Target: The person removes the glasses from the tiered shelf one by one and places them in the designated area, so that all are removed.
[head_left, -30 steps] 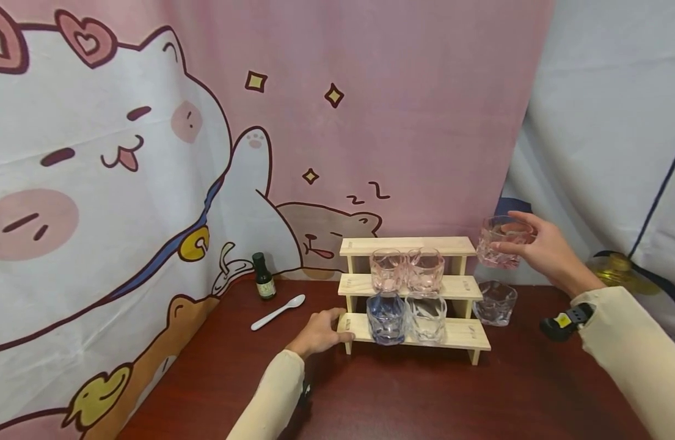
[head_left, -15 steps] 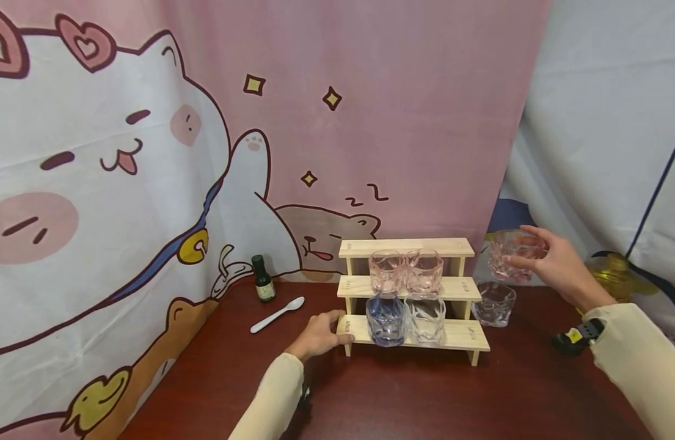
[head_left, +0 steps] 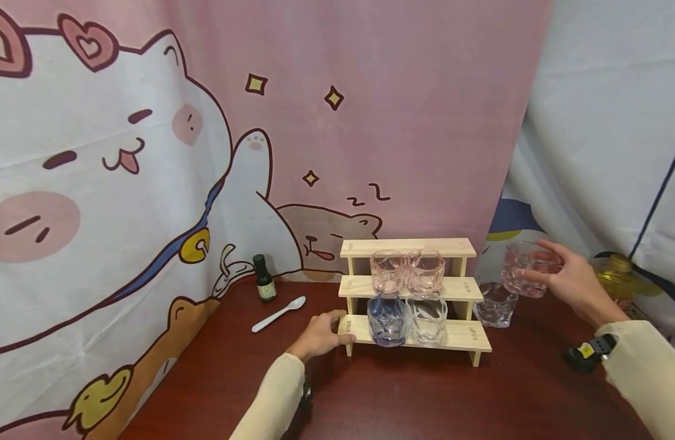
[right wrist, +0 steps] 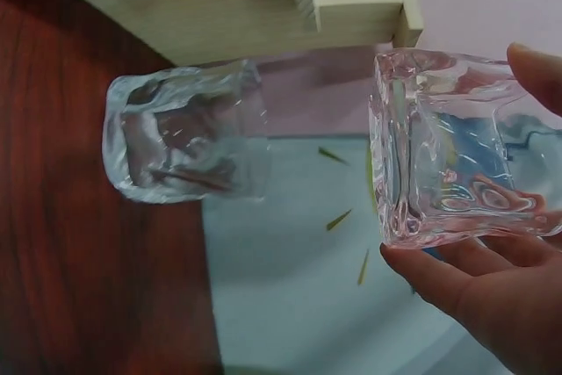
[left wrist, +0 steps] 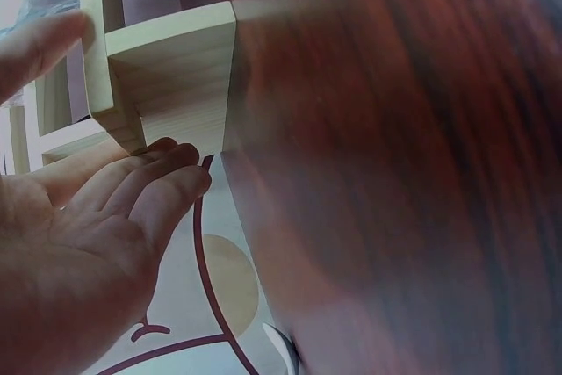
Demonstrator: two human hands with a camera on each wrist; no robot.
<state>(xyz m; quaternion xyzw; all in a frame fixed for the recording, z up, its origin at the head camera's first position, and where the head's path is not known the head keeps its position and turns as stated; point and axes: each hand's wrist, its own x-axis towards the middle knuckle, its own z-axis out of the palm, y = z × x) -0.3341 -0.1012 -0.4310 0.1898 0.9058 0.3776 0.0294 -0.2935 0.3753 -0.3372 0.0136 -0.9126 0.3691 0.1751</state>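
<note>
My right hand (head_left: pixel 579 284) holds a pink-tinted glass tumbler (head_left: pixel 517 272) up in the air at the right, thumb on one side and fingers on the other. Close by, a clear tumbler (right wrist: pixel 184 133) stands on the table right of a three-step wooden stand (head_left: pixel 463 333). At the stand's left end, my left hand (head_left: pixel 317 335) grips the lowest step between thumb and fingers. Two pink tumblers (head_left: pixel 388 272) stand side by side on the middle step. A blue tumbler (head_left: pixel 386 321) and another clear tumbler (head_left: pixel 427 321) share the lowest one.
A small dark bottle (head_left: pixel 265 281) with a green cap and a white plastic spoon (head_left: pixel 278 314) lie to the stand's left on the dark red table (head_left: pixel 403 403). Cartoon-printed curtain (head_left: pixel 425 122) hangs right behind. A yellow translucent bottle (head_left: pixel 617 281) shows beyond my right wrist.
My right hand has carried the pink tumbler to the right and lower, away from the stand's top step. My left hand stays on the stand.
</note>
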